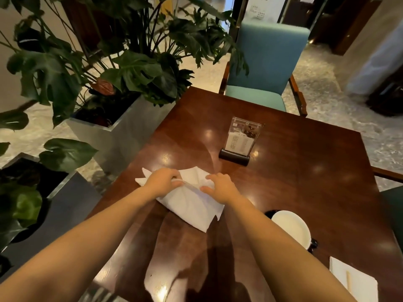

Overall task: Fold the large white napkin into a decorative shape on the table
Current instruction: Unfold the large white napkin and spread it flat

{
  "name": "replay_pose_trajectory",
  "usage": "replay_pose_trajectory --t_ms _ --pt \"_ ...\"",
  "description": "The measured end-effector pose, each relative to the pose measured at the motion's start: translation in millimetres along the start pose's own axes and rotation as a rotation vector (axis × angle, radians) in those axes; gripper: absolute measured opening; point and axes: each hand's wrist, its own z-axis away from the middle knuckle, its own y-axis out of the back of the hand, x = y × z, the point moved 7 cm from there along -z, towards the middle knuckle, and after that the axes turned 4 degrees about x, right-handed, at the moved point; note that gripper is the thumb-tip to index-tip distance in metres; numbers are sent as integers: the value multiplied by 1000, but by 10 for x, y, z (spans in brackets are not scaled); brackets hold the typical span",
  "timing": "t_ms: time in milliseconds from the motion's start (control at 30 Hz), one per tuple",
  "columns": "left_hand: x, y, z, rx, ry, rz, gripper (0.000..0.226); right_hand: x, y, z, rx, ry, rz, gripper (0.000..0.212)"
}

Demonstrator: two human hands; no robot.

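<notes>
A white napkin [192, 205] lies partly folded on the dark, glossy wooden table [305, 184], toward its left edge and well short of the near edge. It forms a thick, layered wedge, with loose pointed corners sticking out at the far left and a ragged corner at the near right. Both bare forearms reach in from the bottom of the view. The left hand [162, 182] rests palm down on the far left part of the cloth, its fingers curled over a raised fold and pinching that ridge of fabric against the thumb. The right hand [220, 187] lies on the right part of the napkin with its fingers spread slightly and pressed flat on the cloth, the thumb pointing left toward the fold; it holds the layers down rather than gripping them. Beyond the napkin, near the middle of the table, a clear menu stand [238, 141] sits upright in a dark base. To the right of the right forearm stands a white cup [291, 228], and a white paper sheet [353, 282] lies at the near right edge. A teal chair [261, 68] faces the far side of the table, and leafy plants [122, 68] in grey planters stand on the left.
</notes>
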Motion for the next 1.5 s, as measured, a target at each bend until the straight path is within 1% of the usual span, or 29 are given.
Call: replay_pose_trajectory --t_ms 33,67,133,167,200,300,400,433,500,567,633,667,733,767,800,833,867,933,967,1000,1033,1100,1200,1233,1267,1333,1400,1467,1500 --pt "94 63 -38 0 -32 1 18 -102 78 14 12 52 -36 49" --pt "192 130 -72 7 -67 15 22 -203 165 23 42 106 -63 41" --pt "393 304 -122 52 -137 63 40 -351 361 27 136 178 -99 21" --pt "479 392 -137 78 -173 64 46 -396 466 29 178 181 -114 22" --pt "551 472 -148 102 -206 36 44 -421 564 26 202 176 -128 24" --pt "612 670 -180 198 -236 -99 21 -509 838 24 228 220 -151 30" --pt "586 797 -204 255 -243 -117 24 -597 1023 52 160 251 -189 28" --pt "589 822 -204 251 -242 -103 26 -608 1076 69 149 243 -230 28" --pt "579 882 -193 259 -224 -76 30 -575 1186 89 164 177 -403 34" --pt "548 983 -155 315 -221 -57 31 -473 1253 77 207 61 -586 43" --pt "483 1094 -101 393 -233 -9 27 -309 1261 93 200 -90 -648 46" --pt "439 1148 -75 424 -226 38 24 -220 1233 110 170 -161 -644 42" --pt "377 1225 -21 435 -180 139 22 -100 1161 194 61 -241 -535 25" --pt "380 1240 -1 415 -169 168 22 -66 1139 199 15 -225 -401 18" --pt "420 1246 22 389 -180 177 22 -70 1131 191 -16 -171 -254 18" --pt "485 1252 44 369 -204 174 21 -129 1139 179 -3 -89 -166 20" --pt "567 1262 63 357 -233 161 20 -227 1159 177 28 -4 -177 25" --pt "750 1292 74 355 -286 107 18 -528 1223 232 69 163 -324 39" --pt "838 1306 69 360 -312 68 17 -685 1232 248 52 237 -392 44" --pt "915 1318 59 363 -331 34 17 -815 1232 253 23 296 -395 45" --pt "976 1333 48 368 -336 17 17 -922 1225 256 4 356 -350 42" --pt "1023 1397 27 383 -302 74 20 -981 1221 208 41 392 -229 22" --pt "954 1562 19 414 -237 223 20 -795 1253 139 133 292 -165 11" --pt "899 1609 18 392 -216 246 20 -704 1264 131 151 248 -131 9" --pt "828 1621 12 325 -201 249 18 -614 1277 126 164 207 -108 15" --pt "694 1518 44 89 -203 174 13 -469 1366 127 220 144 -115 24" --pt "534 1310 125 -145 -193 60 21 -405 1501 113 311 122 -99 26" --pt "280 1094 194 -277 -143 -104 30 -356 1628 88 366 115 -68 32" --pt "111 998 231 -322 -99 -221 29 -339 1649 78 343 119 -15 38"
